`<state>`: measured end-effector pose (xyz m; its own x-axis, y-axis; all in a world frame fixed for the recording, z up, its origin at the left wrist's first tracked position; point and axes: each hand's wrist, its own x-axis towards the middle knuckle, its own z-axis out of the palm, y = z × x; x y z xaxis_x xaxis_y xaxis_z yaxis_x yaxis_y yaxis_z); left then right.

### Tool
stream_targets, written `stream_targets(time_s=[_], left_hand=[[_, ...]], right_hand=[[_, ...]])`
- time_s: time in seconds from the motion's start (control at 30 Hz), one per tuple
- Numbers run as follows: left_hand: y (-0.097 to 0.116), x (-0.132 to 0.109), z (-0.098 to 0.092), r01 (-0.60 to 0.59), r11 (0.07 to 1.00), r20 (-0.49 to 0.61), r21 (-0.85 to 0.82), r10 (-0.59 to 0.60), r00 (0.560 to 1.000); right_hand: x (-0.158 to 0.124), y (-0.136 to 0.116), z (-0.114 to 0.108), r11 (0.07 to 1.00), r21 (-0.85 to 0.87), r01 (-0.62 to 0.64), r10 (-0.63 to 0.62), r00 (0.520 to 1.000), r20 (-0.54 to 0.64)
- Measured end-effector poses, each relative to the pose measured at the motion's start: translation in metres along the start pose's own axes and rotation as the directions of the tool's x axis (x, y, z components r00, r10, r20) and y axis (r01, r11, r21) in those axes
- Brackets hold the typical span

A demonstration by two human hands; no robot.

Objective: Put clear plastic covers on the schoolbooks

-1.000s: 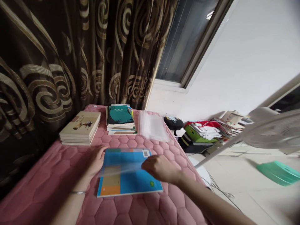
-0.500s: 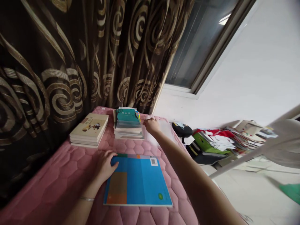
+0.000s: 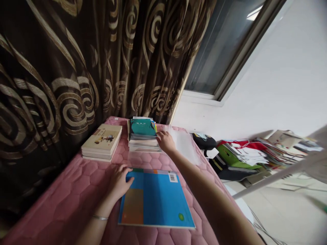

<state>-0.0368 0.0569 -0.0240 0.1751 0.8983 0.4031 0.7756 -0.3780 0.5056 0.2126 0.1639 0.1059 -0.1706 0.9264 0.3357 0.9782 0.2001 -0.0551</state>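
Observation:
A blue book [image 3: 163, 200] with a barcode and a brown-orange patch lies flat on the pink quilted mattress [image 3: 87, 185]. At its upper left corner rests my left hand [image 3: 121, 182], thumb on the cover and fingers apart. My right hand [image 3: 165, 141] reaches further out, fingers curled together at the right edge of a stack of clear plastic covers [image 3: 144, 144]; what is between the fingertips is too small to tell. Behind these covers is a teal booklet [image 3: 142, 126]. A translucent sheet [image 3: 185, 144] lies just right of that hand.
Several beige books [image 3: 102, 141] are piled at the left by the patterned curtain [image 3: 122, 61]. Beyond the mattress's right edge sit a black bag [image 3: 204, 141], a green folder [image 3: 230, 158] and heaped papers. A pale pole [image 3: 265, 180] slants at the right.
My right hand has shifted slightly left, from over the translucent sheet to the edge of the plastic covers. My left hand stays at the book's corner. The view has moved a little.

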Motion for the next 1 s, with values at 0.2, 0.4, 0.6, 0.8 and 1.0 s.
stream_targets(time_s=[0.2, 0.4, 0.6, 0.8, 1.0], left_hand=[[-0.002, -0.002, 0.003, -0.012, 1.000, -0.029, 0.011, 0.012, 1.000], [-0.005, -0.003, 0.002, -0.027, 1.000, -0.040, -0.001, 0.027, 0.999], [-0.004, -0.004, 0.001, -0.017, 0.999, -0.028, 0.034, 0.018, 0.999], [0.021, -0.010, -0.007, -0.074, 0.997, 0.035, -0.032, 0.075, 0.997], [0.057, -0.024, -0.024, -0.119, 0.956, 0.486, -0.268, 0.240, 0.840]], right_hand=[[-0.116, -0.020, -0.008, 0.820, 0.456, 0.345, -0.440, 0.890, 0.119], [-0.209, -0.029, 0.000, 0.828, 0.501, 0.252, -0.463, 0.812, 0.355], [-0.220, -0.029, 0.010, 0.820, 0.511, 0.259, -0.468, 0.817, 0.337], [-0.219, -0.025, 0.007, 0.787, 0.542, 0.294, -0.511, 0.802, 0.308], [-0.220, -0.024, 0.009, 0.785, 0.560, 0.267, -0.508, 0.795, 0.332]])
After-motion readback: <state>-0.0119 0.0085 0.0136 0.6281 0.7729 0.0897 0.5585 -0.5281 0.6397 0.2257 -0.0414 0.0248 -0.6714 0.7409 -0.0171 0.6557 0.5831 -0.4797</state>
